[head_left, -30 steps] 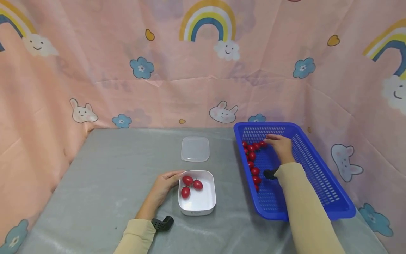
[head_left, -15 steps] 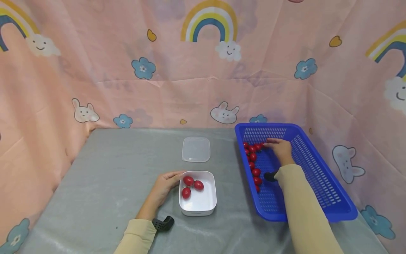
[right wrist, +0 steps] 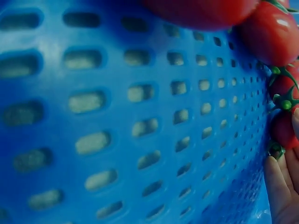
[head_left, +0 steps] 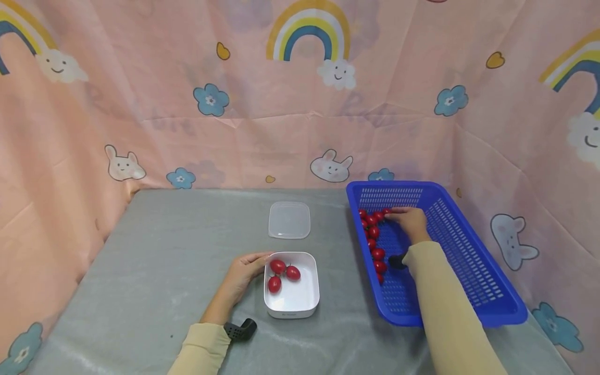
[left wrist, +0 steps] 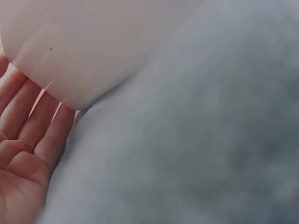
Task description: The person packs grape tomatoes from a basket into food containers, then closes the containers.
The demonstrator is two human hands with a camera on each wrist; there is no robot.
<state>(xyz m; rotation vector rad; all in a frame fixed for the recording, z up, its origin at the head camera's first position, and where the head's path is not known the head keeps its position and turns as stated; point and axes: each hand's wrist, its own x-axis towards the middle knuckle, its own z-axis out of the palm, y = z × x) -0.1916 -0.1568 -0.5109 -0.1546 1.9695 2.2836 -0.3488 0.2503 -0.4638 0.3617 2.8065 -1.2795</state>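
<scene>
In the head view, my left hand (head_left: 242, 272) touches the left side of a white square container (head_left: 300, 297) holding three red cherry tomatoes (head_left: 277, 266). The left wrist view shows its straight fingers (left wrist: 53, 133) lying against the container's pale wall (left wrist: 84, 56). My right hand (head_left: 411, 222) reaches into a blue plastic basket (head_left: 396, 302). Its fingertips pinch a cherry tomato (head_left: 386, 211) at the end of a row. Seen from the right wrist, that tomato (right wrist: 283, 129) sits between the fingers (right wrist: 279, 186), its green stem end by one fingertip.
Several more cherry tomatoes (head_left: 373, 232) line the basket's left side. A translucent square lid (head_left: 289, 221) lies behind the container on the grey cloth (head_left: 187, 260). Pink patterned fabric (head_left: 262, 130) hangs at the back and sides.
My right hand has moved slightly left and nearer the viewer, its fingertips closing onto the end tomato. The left hand and the container have stayed in place.
</scene>
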